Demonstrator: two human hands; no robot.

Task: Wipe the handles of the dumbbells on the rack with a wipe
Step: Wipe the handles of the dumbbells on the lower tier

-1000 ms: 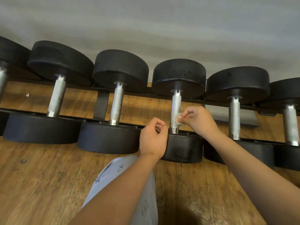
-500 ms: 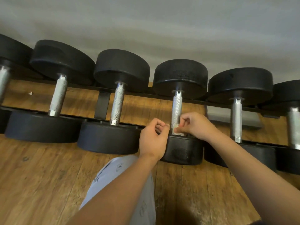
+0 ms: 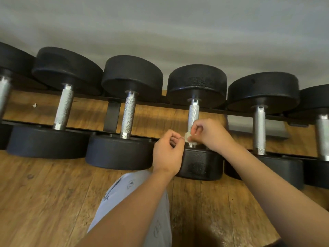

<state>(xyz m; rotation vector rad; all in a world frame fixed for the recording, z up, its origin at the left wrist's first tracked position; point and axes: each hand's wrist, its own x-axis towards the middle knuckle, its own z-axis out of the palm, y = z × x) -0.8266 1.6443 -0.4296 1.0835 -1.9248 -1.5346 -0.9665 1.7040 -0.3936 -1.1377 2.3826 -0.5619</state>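
wood floor, six dumbbells, two hands, one wipe

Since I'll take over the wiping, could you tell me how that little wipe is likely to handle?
The wipe looks soft and floppy, crumpled where the right hand pinches it at the handle. Being so small, it is probably very light. The knurled handle may snag it rather than let it slide.
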